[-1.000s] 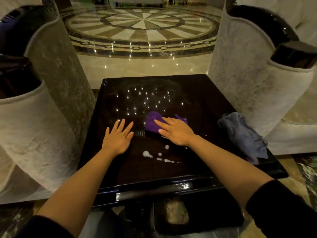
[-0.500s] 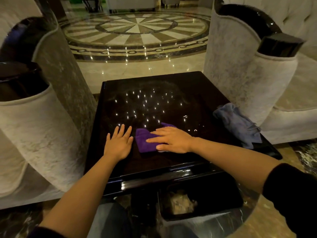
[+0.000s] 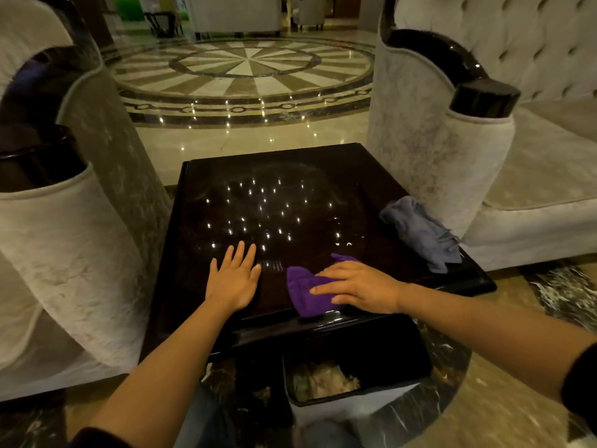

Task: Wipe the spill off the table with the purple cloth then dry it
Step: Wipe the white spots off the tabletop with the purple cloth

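A purple cloth (image 3: 307, 294) lies bunched on the dark glossy table (image 3: 290, 176) close to its near edge. My right hand (image 3: 361, 286) presses flat on the cloth's right part, fingers pointing left. My left hand (image 3: 234, 278) rests flat and spread on the tabletop, a short way left of the cloth. Two small white droplets (image 3: 344, 244) sit on the table beyond my right hand. A grey-blue cloth (image 3: 423, 234) is crumpled at the table's right edge.
Pale upholstered armchairs stand close on both sides, left (image 3: 64, 240) and right (image 3: 452, 150). A bin (image 3: 355, 379) with crumpled waste sits on the floor under the table's near edge. Beyond the table is polished patterned marble floor (image 3: 245, 72).
My right hand dragged the purple cloth toward the near edge over the white spill, which no longer shows, then slid it right. My left hand stayed flat.
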`<move>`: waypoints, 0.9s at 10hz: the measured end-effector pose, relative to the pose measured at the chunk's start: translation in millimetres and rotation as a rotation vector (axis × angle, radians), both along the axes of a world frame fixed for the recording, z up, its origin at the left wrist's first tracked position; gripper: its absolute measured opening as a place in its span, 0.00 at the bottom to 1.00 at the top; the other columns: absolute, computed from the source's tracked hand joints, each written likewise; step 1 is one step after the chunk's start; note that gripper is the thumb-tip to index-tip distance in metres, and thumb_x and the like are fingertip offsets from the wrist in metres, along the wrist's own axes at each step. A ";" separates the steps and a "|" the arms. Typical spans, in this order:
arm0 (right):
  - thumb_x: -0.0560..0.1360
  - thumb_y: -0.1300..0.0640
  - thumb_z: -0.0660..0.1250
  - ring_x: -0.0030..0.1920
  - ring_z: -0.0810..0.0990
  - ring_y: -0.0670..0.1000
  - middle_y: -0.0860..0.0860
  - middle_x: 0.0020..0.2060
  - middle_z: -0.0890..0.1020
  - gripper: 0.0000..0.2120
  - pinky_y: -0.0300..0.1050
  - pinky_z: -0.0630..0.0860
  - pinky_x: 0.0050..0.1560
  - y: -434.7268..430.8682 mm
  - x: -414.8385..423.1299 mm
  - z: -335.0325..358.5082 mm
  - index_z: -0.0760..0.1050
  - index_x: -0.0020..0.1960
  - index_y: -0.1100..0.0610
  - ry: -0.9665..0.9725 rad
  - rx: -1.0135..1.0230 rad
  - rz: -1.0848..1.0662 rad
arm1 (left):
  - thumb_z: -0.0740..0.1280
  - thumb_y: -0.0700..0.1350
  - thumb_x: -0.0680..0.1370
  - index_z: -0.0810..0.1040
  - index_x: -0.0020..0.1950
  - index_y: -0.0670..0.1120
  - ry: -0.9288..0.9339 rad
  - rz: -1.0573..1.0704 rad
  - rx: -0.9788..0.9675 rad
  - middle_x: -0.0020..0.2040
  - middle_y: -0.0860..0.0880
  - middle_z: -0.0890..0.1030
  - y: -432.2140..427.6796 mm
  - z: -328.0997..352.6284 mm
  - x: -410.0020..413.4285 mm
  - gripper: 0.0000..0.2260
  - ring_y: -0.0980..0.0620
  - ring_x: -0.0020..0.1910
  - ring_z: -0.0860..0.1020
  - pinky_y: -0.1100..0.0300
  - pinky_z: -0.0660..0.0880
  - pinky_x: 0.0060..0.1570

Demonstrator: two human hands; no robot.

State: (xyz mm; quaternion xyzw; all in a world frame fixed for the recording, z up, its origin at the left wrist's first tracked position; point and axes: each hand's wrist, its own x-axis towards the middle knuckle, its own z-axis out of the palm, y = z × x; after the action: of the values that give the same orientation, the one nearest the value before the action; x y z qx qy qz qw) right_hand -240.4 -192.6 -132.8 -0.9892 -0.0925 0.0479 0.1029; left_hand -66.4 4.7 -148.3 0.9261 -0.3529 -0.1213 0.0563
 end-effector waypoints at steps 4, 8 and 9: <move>0.76 0.55 0.61 0.56 0.76 0.61 0.59 0.59 0.79 0.14 0.56 0.72 0.57 1.2 -55.6 17.0 0.75 0.61 0.53 -0.155 -0.014 -0.138 | 0.43 0.54 0.81 0.43 0.76 0.50 -0.012 -0.018 0.009 0.78 0.48 0.43 -0.5 -3.8 -2.3 0.24 0.47 0.76 0.40 0.44 0.42 0.73; 0.78 0.60 0.57 0.61 0.73 0.58 0.59 0.62 0.76 0.15 0.46 0.65 0.62 -55.1 7.4 29.7 0.71 0.64 0.58 -0.296 0.211 -0.591 | 0.43 0.54 0.81 0.43 0.76 0.50 -0.024 -0.012 0.015 0.77 0.48 0.42 -0.9 -4.8 -2.4 0.24 0.48 0.76 0.40 0.45 0.41 0.73; 0.79 0.58 0.55 0.62 0.72 0.60 0.60 0.64 0.73 0.16 0.54 0.66 0.65 -66.4 28.2 16.1 0.67 0.67 0.58 -0.186 0.168 -0.655 | 0.43 0.54 0.81 0.42 0.75 0.50 -0.025 -0.014 0.016 0.77 0.48 0.42 -1.0 -5.4 -1.5 0.24 0.48 0.76 0.40 0.45 0.41 0.73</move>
State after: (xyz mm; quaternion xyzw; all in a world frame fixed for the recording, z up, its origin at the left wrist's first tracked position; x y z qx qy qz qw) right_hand -212.2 -259.0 -116.7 -0.9546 0.2172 -0.0859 0.1848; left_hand -67.9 3.7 -153.7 0.9255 -0.3589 -0.1129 0.0438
